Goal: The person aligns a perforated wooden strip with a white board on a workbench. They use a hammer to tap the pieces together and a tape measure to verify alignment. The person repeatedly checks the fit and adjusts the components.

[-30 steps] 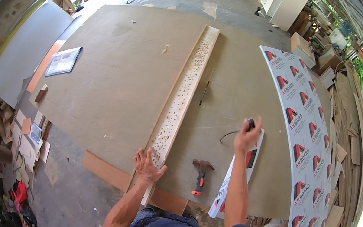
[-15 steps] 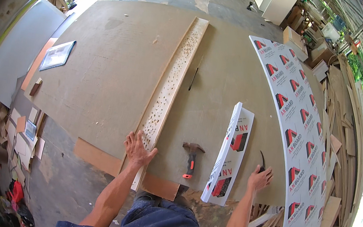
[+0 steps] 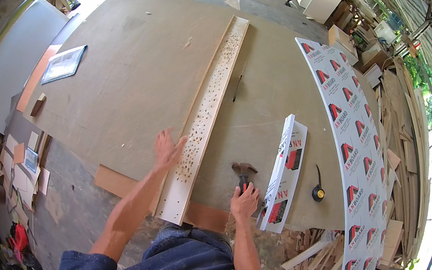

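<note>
My right hand (image 3: 245,202) is closed round the handle of a claw hammer (image 3: 245,168), its metal head pointing away from me over the large brown sheet. My left hand (image 3: 169,151), slightly blurred, is at the left edge of a long pale strip of board (image 3: 213,90) peppered with small holes; its fingers are spread and hold nothing. Whether it touches the strip I cannot tell. Right of the hammer lies a narrow white folded piece with printed film (image 3: 294,158). Beyond that rests a black tape measure (image 3: 318,193) with a yellow centre and some tape out.
A big brown sheet (image 3: 142,68) forms the work surface. Along its right side lies a curved film-covered panel (image 3: 350,133). A thin dark pencil-like stick (image 3: 238,88) is near the strip. A glassy rectangular pane (image 3: 63,64) and small wooden block (image 3: 38,104) sit left. Wood offcuts (image 3: 314,261) fill the lower right.
My right hand has left the tape measure, moved left and taken hold of the hammer. My left hand has shifted up from the strip's near end to its left edge.
</note>
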Action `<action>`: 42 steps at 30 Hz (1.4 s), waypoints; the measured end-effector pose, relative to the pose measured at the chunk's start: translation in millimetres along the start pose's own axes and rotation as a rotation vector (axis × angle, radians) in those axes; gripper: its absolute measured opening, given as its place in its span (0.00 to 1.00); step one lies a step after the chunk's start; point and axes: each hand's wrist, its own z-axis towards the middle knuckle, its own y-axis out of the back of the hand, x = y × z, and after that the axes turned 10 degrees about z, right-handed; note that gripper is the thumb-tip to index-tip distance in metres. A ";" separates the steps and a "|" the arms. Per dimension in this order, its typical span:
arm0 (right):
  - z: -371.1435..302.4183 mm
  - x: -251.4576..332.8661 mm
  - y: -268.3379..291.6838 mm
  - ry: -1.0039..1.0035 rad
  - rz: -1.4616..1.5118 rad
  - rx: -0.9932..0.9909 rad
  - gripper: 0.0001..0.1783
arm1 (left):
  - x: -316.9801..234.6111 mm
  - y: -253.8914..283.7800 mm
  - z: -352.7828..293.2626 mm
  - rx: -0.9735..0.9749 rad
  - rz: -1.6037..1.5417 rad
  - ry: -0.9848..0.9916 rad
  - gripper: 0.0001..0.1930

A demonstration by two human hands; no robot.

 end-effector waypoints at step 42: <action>135.1 146.6 -84.3 0.772 0.226 -0.483 0.17 | -39.2 -32.4 90.3 0.176 0.213 -0.131 0.60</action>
